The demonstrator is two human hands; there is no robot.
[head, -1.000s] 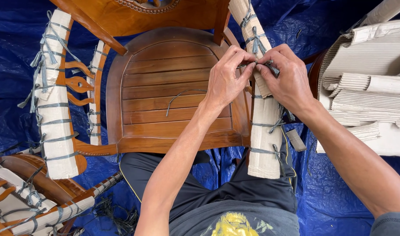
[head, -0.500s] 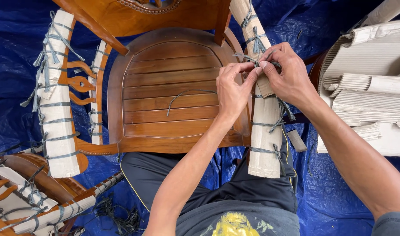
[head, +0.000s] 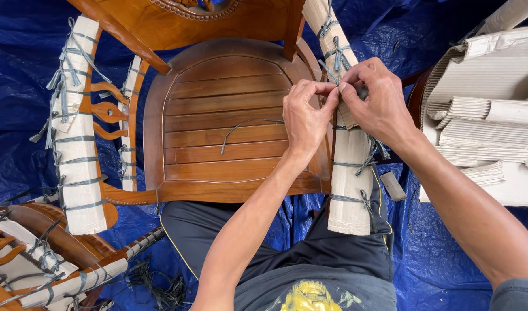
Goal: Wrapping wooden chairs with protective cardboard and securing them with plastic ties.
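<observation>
Head view: both hands meet at the chair's right arm, which is wrapped in cardboard (head: 349, 167). Left hand (head: 306, 118) and right hand (head: 376, 103) each pinch an end of grey string (head: 333, 75), fingertips closed tight and touching. To tie it well, I judge, keep both ends taut and seat the knot flat against the cardboard, beside the seat (head: 218, 121).

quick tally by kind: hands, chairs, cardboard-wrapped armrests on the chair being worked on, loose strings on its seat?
Hands: 2, left hand and right hand, both pinching grey string at the wrapped right armrest
Chairs: 2, main wooden chair and second chair at lower left
Wrapped armrests on main chair: 2, the other being the left armrest
Loose string on seat: 1
Total: 7
</observation>
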